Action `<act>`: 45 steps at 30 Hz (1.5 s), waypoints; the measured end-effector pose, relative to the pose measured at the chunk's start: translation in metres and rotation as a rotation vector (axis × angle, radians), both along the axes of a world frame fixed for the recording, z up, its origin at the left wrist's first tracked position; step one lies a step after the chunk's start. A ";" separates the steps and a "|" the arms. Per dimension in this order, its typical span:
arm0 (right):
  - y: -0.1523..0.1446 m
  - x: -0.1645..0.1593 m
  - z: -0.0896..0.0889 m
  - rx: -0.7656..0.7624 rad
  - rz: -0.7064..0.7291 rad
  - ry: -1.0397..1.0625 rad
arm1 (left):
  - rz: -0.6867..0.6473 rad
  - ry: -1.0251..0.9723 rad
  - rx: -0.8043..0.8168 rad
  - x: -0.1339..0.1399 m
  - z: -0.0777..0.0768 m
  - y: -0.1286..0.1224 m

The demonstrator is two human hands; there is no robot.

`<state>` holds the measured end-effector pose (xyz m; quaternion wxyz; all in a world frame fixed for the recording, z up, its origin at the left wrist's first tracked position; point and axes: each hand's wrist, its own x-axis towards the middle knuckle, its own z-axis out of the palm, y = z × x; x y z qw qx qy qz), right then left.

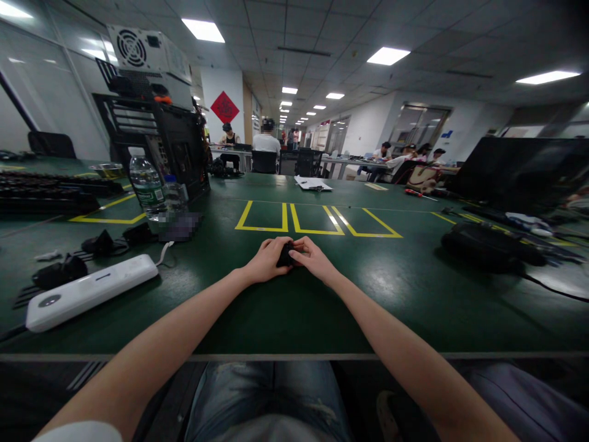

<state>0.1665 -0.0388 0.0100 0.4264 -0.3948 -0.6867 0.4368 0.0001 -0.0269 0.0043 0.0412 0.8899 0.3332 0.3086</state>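
Both my hands meet over the green tabletop (304,313), just on the near side of the yellow tape outlines (317,232). Between them is a small black object (285,255), mostly covered by fingers, so its kind does not show. My left hand (268,261) is closed around its left side. From the right, my right hand (313,258) grips it with thumb and fingers. The object is on or just above the table; I cannot tell which.
On the left lie a white power strip (94,291), black adapters, a water bottle (147,184) and an open computer case (161,138). To the right are a black pouch (488,245) with a cable and a dark monitor (519,172). Papers (313,183) lie farther back. People sit beyond.
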 end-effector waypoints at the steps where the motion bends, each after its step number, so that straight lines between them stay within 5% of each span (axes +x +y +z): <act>1: 0.000 0.000 0.000 -0.018 -0.009 -0.006 | -0.001 0.001 0.003 0.000 0.000 0.000; 17: -0.006 0.000 0.008 0.003 0.022 0.020 | -0.011 -0.010 -0.020 0.000 0.004 -0.002; 27: 0.004 0.001 -0.003 -0.082 -0.012 0.008 | 0.001 -0.007 -0.012 0.000 0.001 0.000; 35: -0.004 0.002 0.005 0.075 0.032 0.014 | -0.003 -0.006 -0.021 0.000 0.001 0.000; 45: 0.002 0.001 -0.001 -0.016 -0.038 0.009 | 0.000 -0.003 -0.019 0.001 0.002 -0.001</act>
